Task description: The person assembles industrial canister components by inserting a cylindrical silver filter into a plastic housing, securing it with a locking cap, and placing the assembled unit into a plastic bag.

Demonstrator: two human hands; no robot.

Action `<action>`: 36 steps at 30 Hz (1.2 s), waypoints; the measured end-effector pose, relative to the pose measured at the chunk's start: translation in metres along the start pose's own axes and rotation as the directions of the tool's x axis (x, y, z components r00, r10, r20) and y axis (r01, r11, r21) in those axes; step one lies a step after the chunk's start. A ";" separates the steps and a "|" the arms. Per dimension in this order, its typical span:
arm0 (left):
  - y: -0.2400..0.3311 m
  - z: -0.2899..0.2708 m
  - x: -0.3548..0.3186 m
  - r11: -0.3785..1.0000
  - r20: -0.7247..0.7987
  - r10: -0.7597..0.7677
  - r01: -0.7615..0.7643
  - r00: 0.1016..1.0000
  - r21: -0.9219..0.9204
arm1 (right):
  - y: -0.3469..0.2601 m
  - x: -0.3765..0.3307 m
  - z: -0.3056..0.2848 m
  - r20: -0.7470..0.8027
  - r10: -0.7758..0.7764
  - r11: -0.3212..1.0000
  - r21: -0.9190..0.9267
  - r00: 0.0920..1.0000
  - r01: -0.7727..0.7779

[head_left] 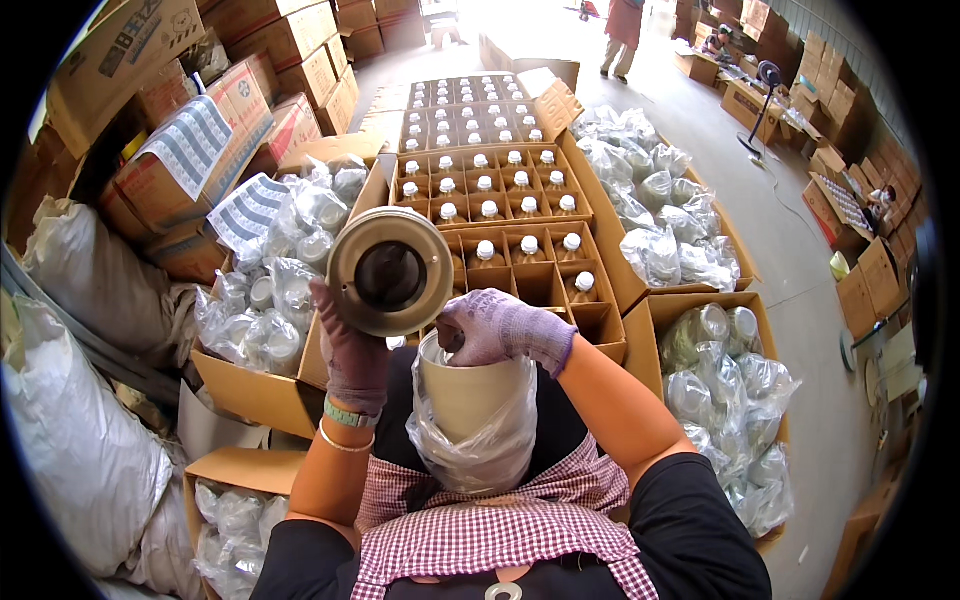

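My left hand (352, 355), in a lilac work glove, is closed on the edge of a round tan lid-like piece (390, 312). This piece has a stepped rim and a dark round centre, and is raised above the near left of the divided carton. Against my front stands an off-white cylindrical container (468, 398), wrapped low down in a clear plastic bag (470, 465). My right hand (495, 328), gloved too, reaches over its open mouth with the fingers curled inside the rim. The fingertips are partly hidden, and it appears to grip the container's edge.
Ahead stand divided cartons (612, 325) of white-capped bottles (485, 252). Open boxes with plastic-wrapped containers (655, 190) flank them on both sides. White sacks (90, 430) and stacked cartons (290, 40) crowd the left. A fan (768, 75) and other people are farther off.
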State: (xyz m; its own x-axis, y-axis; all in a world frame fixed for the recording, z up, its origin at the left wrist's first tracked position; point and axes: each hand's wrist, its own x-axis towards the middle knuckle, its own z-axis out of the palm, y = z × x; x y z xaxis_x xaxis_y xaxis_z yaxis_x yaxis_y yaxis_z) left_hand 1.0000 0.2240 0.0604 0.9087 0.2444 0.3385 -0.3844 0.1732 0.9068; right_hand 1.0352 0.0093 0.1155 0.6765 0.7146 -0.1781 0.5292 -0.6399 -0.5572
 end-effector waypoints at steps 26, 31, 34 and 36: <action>0.034 0.012 0.044 0.981 0.815 0.126 -0.195 0.565 -0.017 | 0.059 -0.056 0.021 -0.741 -0.197 0.591 0.433 0.642 0.681; 0.033 0.016 0.028 0.964 0.789 0.200 -0.262 0.581 -0.051 | 0.059 -0.057 0.030 -0.760 -0.180 0.543 0.453 0.625 0.707; 0.033 0.013 0.021 0.937 0.773 0.236 -0.349 0.589 -0.019 | 0.060 -0.054 0.031 -0.752 -0.194 0.503 0.475 0.630 0.722; 0.039 0.016 0.013 0.914 0.767 0.249 -0.405 0.591 0.015 | 0.064 -0.049 0.039 -0.772 -0.214 0.451 0.466 0.599 0.762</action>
State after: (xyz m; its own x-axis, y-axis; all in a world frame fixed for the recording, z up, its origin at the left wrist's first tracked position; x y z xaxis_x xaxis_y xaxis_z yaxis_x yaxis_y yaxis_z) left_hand 0.9997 0.2187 0.1041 0.5661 -0.5445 0.6189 -0.7169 0.0454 0.6957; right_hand 1.0158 -0.0550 0.0566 0.6868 0.3468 0.6388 0.5153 0.3875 -0.7644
